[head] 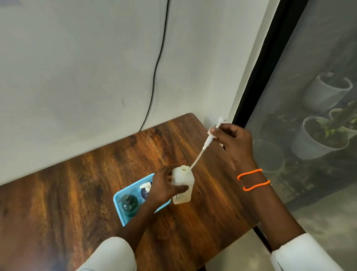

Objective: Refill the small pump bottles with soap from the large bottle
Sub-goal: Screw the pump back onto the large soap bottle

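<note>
A white translucent bottle (pixel 184 188) stands upright on the wooden table (pixel 70 186), its neck uncapped. My left hand (pixel 166 186) grips its side. My right hand (pixel 232 140) holds a white pump head (pixel 212 133) above and to the right of the bottle. The pump's dip tube (pixel 197 157) slants down, and its tip is at the bottle's mouth. Left of the bottle, a light blue tray (pixel 119 201) carries a dark green pump bottle (pixel 130 204) and a dark blue pump bottle (pixel 145 190) with a white pump.
The table stands against a pale wall, with a black cable (pixel 159 60) running down behind it. A dark-framed mesh screen (pixel 308 61) borders the table's right edge, with white plant pots (pixel 319 139) behind it. Two orange bands (pixel 252 179) circle my right wrist.
</note>
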